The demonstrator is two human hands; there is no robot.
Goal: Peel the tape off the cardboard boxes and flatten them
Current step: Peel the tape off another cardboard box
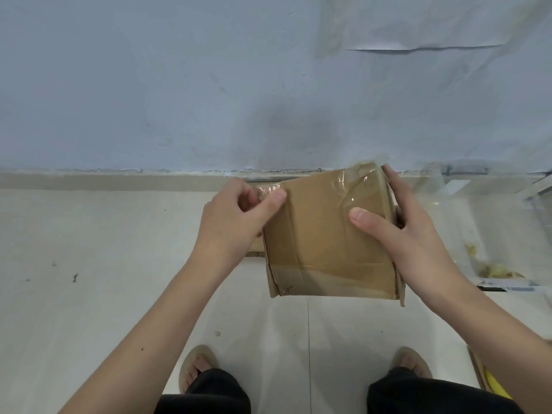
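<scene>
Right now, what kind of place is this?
Probably an indoor room or storage corner, not a workshop: pale tiled floor, a scuffed painted wall with a baseboard, and the person standing in sandals holding a cardboard box.

There is only one view, from a camera on the person's head, tipped forward and down along both forearms toward the tiled floor (89,264) and the foot of a pale blue wall (179,85). It sits close over the cardboard box (322,234), with sandalled feet at the bottom edge. The wide lens seems to bow the wall base slightly.
</scene>
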